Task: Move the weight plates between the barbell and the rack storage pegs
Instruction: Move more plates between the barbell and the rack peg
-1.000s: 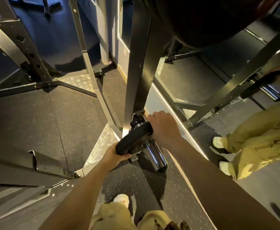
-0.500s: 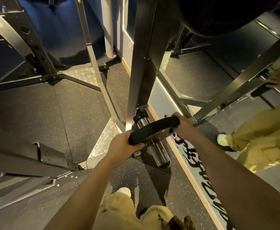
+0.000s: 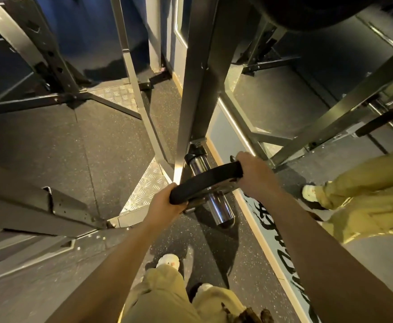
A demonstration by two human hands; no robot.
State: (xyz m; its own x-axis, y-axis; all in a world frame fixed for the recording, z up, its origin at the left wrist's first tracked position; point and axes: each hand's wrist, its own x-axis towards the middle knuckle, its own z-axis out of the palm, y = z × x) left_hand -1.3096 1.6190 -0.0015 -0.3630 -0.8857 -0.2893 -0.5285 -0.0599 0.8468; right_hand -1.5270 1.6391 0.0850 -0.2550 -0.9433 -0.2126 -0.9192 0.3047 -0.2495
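A small black weight plate (image 3: 206,180) sits partway along a chrome storage peg (image 3: 220,209) that sticks out low from the rack upright (image 3: 197,85). My left hand (image 3: 165,203) grips the plate's near-left rim. My right hand (image 3: 254,174) grips its far-right rim. The peg's free chrome end shows below the plate, and a short chrome stretch shows between the plate and the upright. A large dark plate (image 3: 307,12) hangs above at the top edge.
A wall mirror (image 3: 284,94) on the right reflects the rack, a peg and legs in khaki trousers. Rack base beams (image 3: 39,206) and checker-plate corners (image 3: 148,187) lie on the rubber floor to the left. My feet (image 3: 168,261) stand below the peg.
The plate has slid outward along the peg, away from the upright, and turned more edge-on. Both hands moved with it, and the view has shifted a little lower.
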